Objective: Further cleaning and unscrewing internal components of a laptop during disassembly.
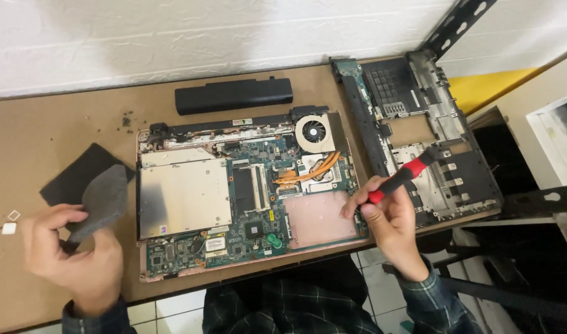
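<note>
A red-and-black screwdriver is gripped by the curled fingers of the right hand, at the right edge of the opened laptop board. A grey foam piece is pinched in the left hand, near left.

- A dark grey, rounded piece of felt-like cloth is pinched in the left hand at the left of the brown desk, standing up out of the fingers, its top edge overlapping a flat black mat.
- A red-and-black-handled screwdriver is gripped in the right hand, tilted with its black end up and to the right, handle over the edge between an opened laptop's circuit board and a removed grey-black laptop shell.
</note>
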